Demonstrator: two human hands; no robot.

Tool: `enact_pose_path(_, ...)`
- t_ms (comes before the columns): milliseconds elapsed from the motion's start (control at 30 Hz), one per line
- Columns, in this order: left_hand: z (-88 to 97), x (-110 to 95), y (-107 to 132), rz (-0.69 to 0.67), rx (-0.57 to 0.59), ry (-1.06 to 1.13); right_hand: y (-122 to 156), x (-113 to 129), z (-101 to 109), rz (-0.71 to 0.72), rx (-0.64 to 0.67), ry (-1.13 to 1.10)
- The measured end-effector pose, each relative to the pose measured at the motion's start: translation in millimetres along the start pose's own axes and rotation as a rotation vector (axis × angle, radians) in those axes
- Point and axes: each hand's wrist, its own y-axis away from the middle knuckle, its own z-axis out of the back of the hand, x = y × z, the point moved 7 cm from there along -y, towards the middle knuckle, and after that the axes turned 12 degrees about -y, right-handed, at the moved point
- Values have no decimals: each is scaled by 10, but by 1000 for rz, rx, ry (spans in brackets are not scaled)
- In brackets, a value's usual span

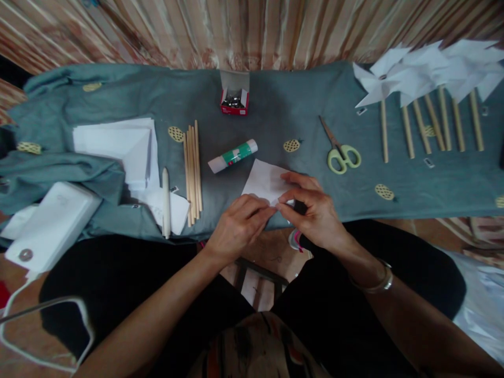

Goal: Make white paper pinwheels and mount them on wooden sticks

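A white sheet of paper (263, 177) lies at the table's front edge, its near side between my two hands. My left hand (244, 223) has its fingers closed on the paper's near edge. With thumb and forefinger, my right hand (309, 210) pinches the paper right beside the left fingertips. What fold the paper has there is hidden by the fingers. Just beyond it lies a green and white glue stick (238, 153). Scissors (342, 155) with pale green handles rest to the right, blades pointing away.
Wooden sticks (192, 173), a white pen-like tool (166, 205) and stacked paper (114, 139) lie left. A red box (235, 107) of small metal pieces stands at the back. Several paper pinwheels (384, 79) on sticks lie right. A white power bank (53, 220) with a cable sits front left.
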Motion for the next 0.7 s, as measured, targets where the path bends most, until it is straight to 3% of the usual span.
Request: enact_pose_path(700, -23, 61, -68, 113, 41, 71, -5, 12, -13, -2, -48, 24)
